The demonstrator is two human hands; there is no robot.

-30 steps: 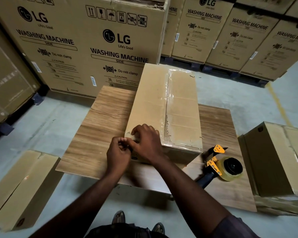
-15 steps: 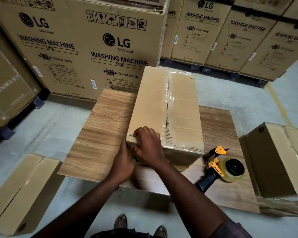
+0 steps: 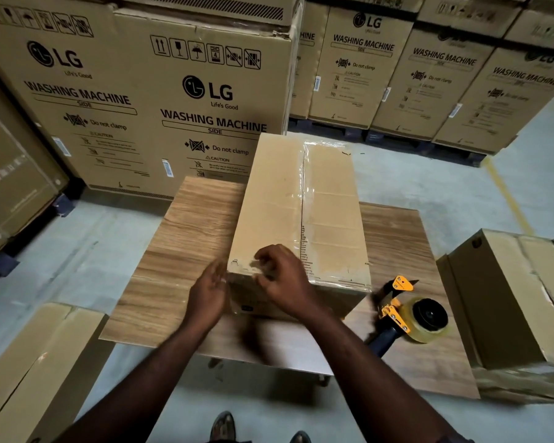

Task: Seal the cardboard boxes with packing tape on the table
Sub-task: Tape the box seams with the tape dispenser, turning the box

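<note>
A long cardboard box (image 3: 301, 203) lies on the wooden table (image 3: 186, 251), with clear tape running along its top seam and over its near edge. My left hand (image 3: 208, 292) lies flat against the box's near left corner, fingers straight. My right hand (image 3: 285, 279) rests on the top near edge, its fingers curled and pressing on the tape there. A yellow tape dispenser (image 3: 410, 314) with a clear roll lies on the table to the right of the box, untouched.
Another cardboard box (image 3: 518, 302) stands against the table's right side, and one (image 3: 36, 369) sits on the floor at lower left. Large washing machine cartons (image 3: 160, 91) line the back. My shoes (image 3: 224, 426) show at the bottom edge.
My left hand has opened from a pinch beside the right hand and now lies flat on the box's near corner. The right hand slid slightly right along the edge.
</note>
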